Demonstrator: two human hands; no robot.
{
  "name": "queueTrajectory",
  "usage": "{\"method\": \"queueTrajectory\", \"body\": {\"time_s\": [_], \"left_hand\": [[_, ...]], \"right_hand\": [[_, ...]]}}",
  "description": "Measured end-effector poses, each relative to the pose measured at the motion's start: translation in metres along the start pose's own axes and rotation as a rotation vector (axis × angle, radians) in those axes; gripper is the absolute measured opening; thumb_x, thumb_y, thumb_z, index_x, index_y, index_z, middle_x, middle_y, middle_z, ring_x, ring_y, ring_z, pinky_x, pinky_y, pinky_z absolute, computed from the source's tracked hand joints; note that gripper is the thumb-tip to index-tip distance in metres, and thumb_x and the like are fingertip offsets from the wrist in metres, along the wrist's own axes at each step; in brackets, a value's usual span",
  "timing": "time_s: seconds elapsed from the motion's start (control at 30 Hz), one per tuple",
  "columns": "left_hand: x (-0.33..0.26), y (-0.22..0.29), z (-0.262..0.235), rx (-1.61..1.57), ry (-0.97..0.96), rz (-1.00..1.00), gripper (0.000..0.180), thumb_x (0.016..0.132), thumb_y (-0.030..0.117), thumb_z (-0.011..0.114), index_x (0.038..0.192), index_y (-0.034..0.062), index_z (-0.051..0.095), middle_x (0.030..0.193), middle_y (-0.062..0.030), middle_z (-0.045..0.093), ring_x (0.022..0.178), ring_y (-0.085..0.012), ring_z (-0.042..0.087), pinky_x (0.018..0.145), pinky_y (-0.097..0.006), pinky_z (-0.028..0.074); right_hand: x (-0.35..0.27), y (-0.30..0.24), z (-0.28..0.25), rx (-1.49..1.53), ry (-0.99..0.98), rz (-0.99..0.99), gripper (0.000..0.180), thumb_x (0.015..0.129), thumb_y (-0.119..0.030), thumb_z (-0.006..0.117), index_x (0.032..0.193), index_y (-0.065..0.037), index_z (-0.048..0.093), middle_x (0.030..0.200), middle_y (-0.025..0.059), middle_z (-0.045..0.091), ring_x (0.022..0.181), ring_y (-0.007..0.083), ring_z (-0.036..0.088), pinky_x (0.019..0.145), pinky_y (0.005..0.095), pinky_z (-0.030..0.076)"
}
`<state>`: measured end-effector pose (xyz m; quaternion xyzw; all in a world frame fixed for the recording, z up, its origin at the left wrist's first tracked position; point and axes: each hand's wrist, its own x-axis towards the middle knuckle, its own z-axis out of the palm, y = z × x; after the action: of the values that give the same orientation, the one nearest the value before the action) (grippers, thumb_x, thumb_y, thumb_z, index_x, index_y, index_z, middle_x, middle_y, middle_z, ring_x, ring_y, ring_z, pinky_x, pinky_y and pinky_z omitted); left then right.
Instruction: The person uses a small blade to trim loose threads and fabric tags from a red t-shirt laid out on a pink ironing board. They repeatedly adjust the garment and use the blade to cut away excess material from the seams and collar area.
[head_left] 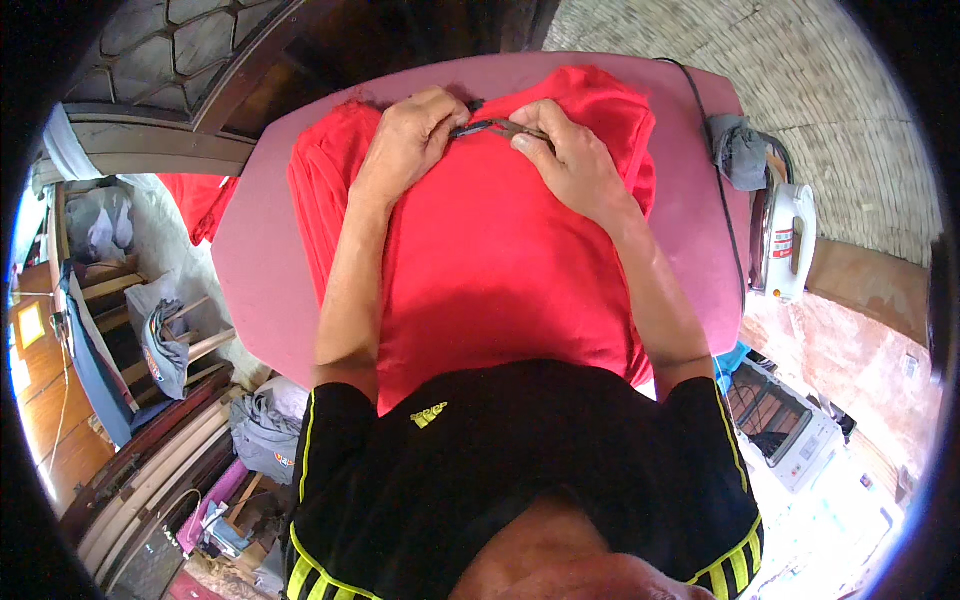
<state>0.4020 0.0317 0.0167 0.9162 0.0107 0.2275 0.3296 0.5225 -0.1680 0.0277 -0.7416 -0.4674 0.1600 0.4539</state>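
Note:
A red shirt (480,250) lies spread on a pink padded ironing table (690,190). My left hand (410,135) and my right hand (565,150) rest on the shirt's far end, close together. Both pinch a thin dark strip at the shirt's collar (490,127), which stretches between my fingers. My forearms run down the shirt toward my black top with yellow stripes.
A white electric iron (785,240) stands on its end at the table's right edge, its dark cord (715,150) running along the table, a grey cloth (740,150) beside it. More red fabric (200,205) hangs at left. Clothes and wooden slats lie lower left.

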Motion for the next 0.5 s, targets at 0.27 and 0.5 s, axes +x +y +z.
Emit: {"method": "queueTrajectory", "body": {"time_s": [0.27,0.5], "left_hand": [[-0.001,0.01,-0.005,-0.042,0.103,-0.024,0.014,0.083,-0.005,0.061,0.095,0.0016,0.058,0.088,-0.0153,0.061,0.083,-0.0355,0.063,0.071,-0.041,0.051],[-0.004,0.014,-0.006,0.02,0.095,0.019,0.007,0.089,-0.002,0.06,0.095,0.0004,0.059,0.089,-0.0149,0.062,0.083,-0.0335,0.063,0.074,-0.038,0.051]], "right_hand": [[0.019,-0.006,0.003,-0.115,-0.048,-0.055,0.018,0.097,-0.021,0.057,0.106,-0.005,0.057,0.097,0.0153,0.07,0.092,0.0339,0.068,0.076,0.0459,0.053],[0.034,-0.016,-0.009,0.07,0.073,-0.089,0.022,0.099,-0.018,0.052,0.112,-0.001,0.058,0.097,0.0163,0.07,0.093,0.0318,0.07,0.078,0.0415,0.054]]}}
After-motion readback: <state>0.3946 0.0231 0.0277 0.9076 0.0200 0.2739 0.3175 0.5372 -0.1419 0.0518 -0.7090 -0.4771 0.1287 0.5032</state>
